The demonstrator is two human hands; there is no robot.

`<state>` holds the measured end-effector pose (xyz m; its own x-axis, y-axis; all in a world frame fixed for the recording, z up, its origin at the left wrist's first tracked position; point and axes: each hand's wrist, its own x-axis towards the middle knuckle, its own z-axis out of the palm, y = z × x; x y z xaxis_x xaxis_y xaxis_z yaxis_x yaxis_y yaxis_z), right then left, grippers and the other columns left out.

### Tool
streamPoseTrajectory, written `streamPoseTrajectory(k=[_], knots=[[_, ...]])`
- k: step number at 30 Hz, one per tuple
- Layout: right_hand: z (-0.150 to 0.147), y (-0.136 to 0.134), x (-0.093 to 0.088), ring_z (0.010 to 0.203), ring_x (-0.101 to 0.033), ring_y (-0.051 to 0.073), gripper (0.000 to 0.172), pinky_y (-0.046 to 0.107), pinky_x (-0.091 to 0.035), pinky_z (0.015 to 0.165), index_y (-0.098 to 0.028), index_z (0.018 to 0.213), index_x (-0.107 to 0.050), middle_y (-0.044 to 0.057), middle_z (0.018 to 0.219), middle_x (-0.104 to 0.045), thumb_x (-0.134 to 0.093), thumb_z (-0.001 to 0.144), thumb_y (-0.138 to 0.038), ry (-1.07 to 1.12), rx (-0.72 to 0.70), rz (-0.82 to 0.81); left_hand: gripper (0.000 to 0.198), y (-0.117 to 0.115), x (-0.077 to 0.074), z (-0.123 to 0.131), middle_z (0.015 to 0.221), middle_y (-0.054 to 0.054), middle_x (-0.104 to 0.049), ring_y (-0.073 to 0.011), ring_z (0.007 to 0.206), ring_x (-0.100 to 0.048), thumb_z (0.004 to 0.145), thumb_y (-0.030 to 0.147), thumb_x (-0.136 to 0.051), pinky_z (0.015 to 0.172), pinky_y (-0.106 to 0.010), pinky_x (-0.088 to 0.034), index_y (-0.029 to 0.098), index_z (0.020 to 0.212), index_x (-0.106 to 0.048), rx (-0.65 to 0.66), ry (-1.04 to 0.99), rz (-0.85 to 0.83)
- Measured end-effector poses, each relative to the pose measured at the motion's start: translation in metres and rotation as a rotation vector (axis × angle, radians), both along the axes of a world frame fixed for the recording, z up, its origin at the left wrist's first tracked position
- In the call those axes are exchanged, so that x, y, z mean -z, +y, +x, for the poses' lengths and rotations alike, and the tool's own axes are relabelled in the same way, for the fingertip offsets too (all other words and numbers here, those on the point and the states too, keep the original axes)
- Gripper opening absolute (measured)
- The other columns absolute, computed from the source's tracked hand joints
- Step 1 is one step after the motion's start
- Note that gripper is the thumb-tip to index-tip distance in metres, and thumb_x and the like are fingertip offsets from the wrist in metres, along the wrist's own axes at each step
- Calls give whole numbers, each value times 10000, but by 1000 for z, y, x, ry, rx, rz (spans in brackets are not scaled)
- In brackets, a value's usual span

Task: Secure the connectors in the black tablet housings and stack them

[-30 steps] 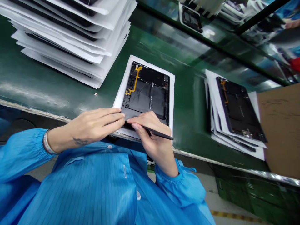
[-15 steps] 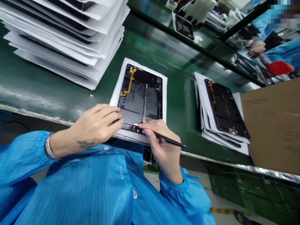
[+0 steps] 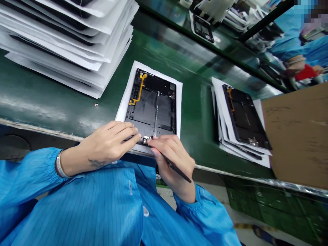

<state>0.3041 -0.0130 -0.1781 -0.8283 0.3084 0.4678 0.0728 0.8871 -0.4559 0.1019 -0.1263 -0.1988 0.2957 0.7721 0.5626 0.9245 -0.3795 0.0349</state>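
Observation:
A black tablet housing (image 3: 146,112) lies open-side up on a white sheet (image 3: 180,99), near the table's front edge. Inside it run a yellow flex cable (image 3: 140,90) on the left and a narrow grey strip cable (image 3: 156,111) down the middle. My left hand (image 3: 110,140) rests over the housing's lower left, fingers stretched out. My right hand (image 3: 173,155) grips a slim black tool (image 3: 179,172) whose back end sticks out below the palm; fingers hide its tip. The right fingertips press beside a small metallic connector part (image 3: 147,139) at the housing's lower edge.
Tall white sheets with dark panels between them form a stack (image 3: 110,51) on the left. Another housing (image 3: 244,116) sits on layered sheets at right, against a cardboard box (image 3: 297,136). Beyond a dark rail, a co-worker's hand (image 3: 294,65) shows near a red object (image 3: 306,72).
My left hand has shifted right, nearer the connector part. My right hand has moved slightly left, and the black tool now points more steeply downward. The view has shifted a little.

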Motion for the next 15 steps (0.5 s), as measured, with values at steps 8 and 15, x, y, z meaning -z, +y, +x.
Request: streamPoseTrajectory(k=[8, 15], knots=[[-9, -9, -17, 834, -598, 232, 123, 375, -556, 742, -112, 937, -696, 97, 820, -700, -577, 963, -125, -190, -77, 262, 280, 0, 0, 0, 1144, -140, -716, -262, 1091, -662, 1003, 82, -420, 861, -378, -574, 75, 1182, -635, -8, 8, 3], [0, 2, 0, 849, -661, 205, 202, 394, -544, 773, -218, 1033, -714, 44, 910, -735, -570, 958, -99, 148, 50, -243, 361, -3, 2, -2, 1207, -158, -697, -273, 1153, -651, 958, 15, -409, 912, -418, -591, 78, 1247, -617, 30, -89, -79]])
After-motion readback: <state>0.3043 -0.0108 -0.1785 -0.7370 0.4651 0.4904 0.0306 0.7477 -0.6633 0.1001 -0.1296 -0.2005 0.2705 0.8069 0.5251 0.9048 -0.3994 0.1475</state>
